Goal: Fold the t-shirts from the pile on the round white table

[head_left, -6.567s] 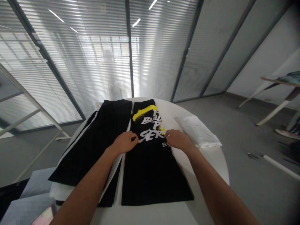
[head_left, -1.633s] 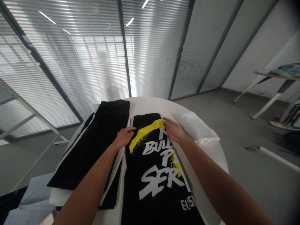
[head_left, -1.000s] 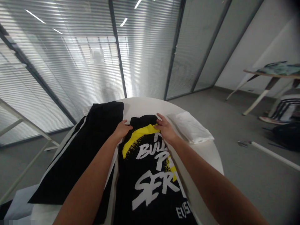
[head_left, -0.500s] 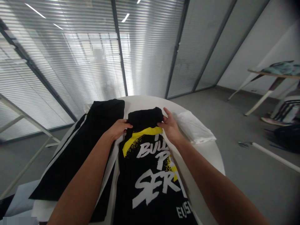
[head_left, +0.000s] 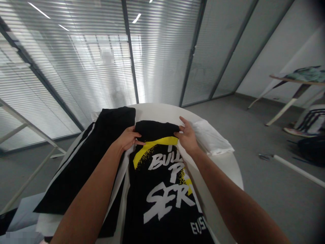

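Note:
A black T-shirt [head_left: 162, 176] with white lettering and yellow print lies lengthwise on the round white table [head_left: 159, 110], its near end cut off by the frame. The far end is turned over into a plain black flap. At the flap's left corner, my left hand [head_left: 129, 138] pinches the fabric between thumb and fingers. My right hand [head_left: 187, 137] grips the opposite corner, with the index finger stretched away from the cloth. Left of the shirt lies a black garment [head_left: 101, 145] with a white stripe. A folded white cloth [head_left: 212, 137] rests to the right of my right hand.
White sheets [head_left: 27, 210] lie at the table's lower left, near a white metal frame [head_left: 30, 127]. Glass walls with blinds [head_left: 159, 51] stand behind. On the right are another table [head_left: 297, 79] with fabric on it, a white pole [head_left: 299, 169] and a dark bag [head_left: 311, 147].
The turned-over flap has come slightly nearer and lies wider and flatter. My left hand has shifted a little left, my right hand a little right, both still holding the corners.

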`<state>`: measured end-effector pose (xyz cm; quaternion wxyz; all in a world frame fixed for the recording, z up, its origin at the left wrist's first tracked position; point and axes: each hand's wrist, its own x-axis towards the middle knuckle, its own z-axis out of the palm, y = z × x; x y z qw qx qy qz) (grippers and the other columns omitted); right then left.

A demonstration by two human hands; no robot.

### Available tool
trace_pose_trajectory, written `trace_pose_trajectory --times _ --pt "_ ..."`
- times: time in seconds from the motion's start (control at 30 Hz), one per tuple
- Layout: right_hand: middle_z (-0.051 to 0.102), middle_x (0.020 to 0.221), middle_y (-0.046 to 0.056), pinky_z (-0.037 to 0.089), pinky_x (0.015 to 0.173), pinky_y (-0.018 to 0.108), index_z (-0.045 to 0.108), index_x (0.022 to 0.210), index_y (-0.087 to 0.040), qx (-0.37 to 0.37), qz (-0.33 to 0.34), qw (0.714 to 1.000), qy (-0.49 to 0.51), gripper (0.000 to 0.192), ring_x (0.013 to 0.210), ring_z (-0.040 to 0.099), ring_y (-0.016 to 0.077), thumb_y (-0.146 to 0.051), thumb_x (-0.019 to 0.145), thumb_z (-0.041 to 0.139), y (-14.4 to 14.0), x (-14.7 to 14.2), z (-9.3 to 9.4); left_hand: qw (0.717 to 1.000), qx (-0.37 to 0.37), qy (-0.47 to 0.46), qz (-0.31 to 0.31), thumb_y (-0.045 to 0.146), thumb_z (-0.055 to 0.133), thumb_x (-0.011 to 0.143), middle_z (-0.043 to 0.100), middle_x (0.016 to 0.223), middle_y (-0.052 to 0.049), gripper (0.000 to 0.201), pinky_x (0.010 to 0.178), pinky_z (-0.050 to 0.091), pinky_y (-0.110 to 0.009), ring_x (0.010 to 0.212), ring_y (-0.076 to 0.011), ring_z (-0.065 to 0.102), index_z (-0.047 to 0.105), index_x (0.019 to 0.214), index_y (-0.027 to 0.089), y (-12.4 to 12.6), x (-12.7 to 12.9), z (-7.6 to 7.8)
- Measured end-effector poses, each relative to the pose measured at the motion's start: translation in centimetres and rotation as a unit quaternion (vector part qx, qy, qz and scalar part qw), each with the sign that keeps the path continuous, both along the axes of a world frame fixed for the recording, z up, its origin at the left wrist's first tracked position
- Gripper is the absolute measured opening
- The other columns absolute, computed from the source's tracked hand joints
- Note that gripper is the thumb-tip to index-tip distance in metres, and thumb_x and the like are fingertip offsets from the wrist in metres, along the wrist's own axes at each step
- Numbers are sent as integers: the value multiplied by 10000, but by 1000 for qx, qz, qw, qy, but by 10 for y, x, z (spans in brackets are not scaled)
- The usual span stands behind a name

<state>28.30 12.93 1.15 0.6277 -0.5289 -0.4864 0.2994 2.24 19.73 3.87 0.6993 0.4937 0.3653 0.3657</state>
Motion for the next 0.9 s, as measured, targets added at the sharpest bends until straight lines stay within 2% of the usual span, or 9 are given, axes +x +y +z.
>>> trace_pose_trajectory --times 0.1,0.27,0.37,0.5,0.63,0.7,0.77,0.9 --pt "680 853 18 510 777 387 419 1410 -238 13 -28 998 -62 792 813 632 221 -138 648 607 -3 -1 3 1000 9 -26 2 6 697 577 681 999 -99 464 749 605 -509 927 -284 669 651 1016 148 -1 0 -1" --pt "668 841 20 506 823 423 426 1407 -248 36 -39 996 -77 759 820 615 226 -143 674 593 -2 0 2 997 40 -69 12 -17 668 553 635 853 -29 335 801 578 -550 882 -230 656 635 848 139 0 1 -4" --pt "659 883 24 512 841 417 401 1417 -242 38 -39 997 -60 786 872 614 224 -146 660 593 0 1 -1 996 54 -74 24 -5 693 527 630 782 -8 315 786 584 -526 801 -200 650 657 809 130 -1 3 -6" --pt "616 877 -5 564 676 351 279 1473 -264 4 -3 1000 31 901 794 604 195 -181 631 589 -3 -3 3 996 70 -49 7 36 754 499 698 834 -48 375 826 568 -456 820 -214 660 733 863 123 -6 5 -5" --pt "577 846 -32 581 588 326 205 1488 -311 -6 28 995 98 965 742 582 172 -200 608 584 -10 -9 12 993 117 7 -19 70 774 476 725 787 -65 183 798 544 -347 731 -179 644 751 647 128 -8 3 -3" --pt "557 800 -46 593 603 345 247 1467 -326 -9 33 993 115 934 727 572 167 -204 604 584 -12 -9 15 993 117 -5 -34 88 717 486 724 753 -59 89 768 533 -341 720 -193 643 728 544 153 -7 1 -3" --pt "538 747 -55 599 622 370 336 1422 -327 -17 39 990 132 869 712 565 165 -202 599 585 -13 -7 16 992 112 -16 -56 109 626 494 717 703 -64 109 797 522 -374 750 -231 653 714 495 172 -5 -1 -4" --pt "555 688 -18 581 630 381 634 1158 -232 -77 106 981 140 574 689 564 175 -195 588 577 -14 1 17 980 154 -25 -126 156 519 493 687 609 -105 195 958 453 -457 820 -293 666 713 480 166 -4 -5 -5"
